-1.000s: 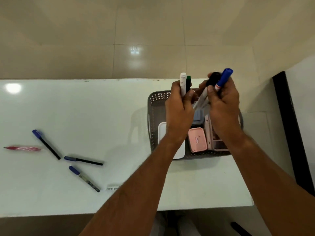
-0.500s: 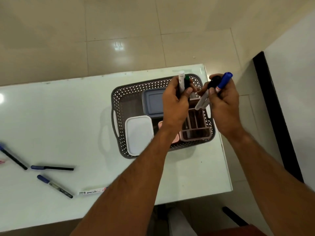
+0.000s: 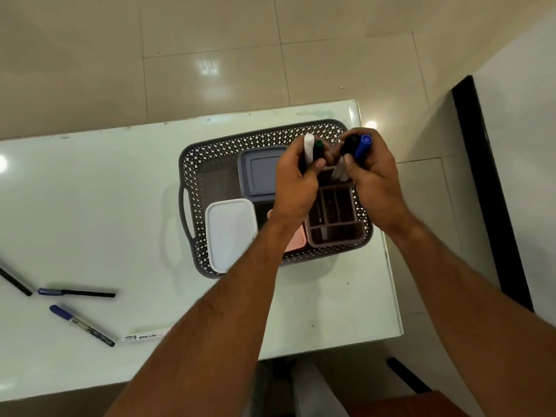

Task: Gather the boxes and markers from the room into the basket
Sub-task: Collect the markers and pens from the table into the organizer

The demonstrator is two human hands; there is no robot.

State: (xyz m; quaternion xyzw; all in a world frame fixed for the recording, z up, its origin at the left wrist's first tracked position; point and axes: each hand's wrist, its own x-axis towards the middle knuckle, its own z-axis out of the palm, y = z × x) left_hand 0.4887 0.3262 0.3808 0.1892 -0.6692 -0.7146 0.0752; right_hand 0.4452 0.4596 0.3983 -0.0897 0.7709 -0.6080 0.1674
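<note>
Warm overhead light is glaring off glossy surfaces, under a wide-angle bend.

Ceiling lamps are mirroring as a white patch on the beige glossy floor tiles (image 3: 207, 67) and as bright spots on the white glossy tabletop (image 3: 90, 206) at its left edge and far right corner. The grey perforated plastic basket (image 3: 192, 164) is casting a soft shadow to its left. Straight edges are bowing toward the frame's borders, and the forearms at the bottom are looking slightly smeared; the middle is staying fairly sharp.

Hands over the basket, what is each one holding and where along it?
Left hand grips two markers round their lower barrels; right hand grips two capped markers mid-barrel, caps up.
</note>
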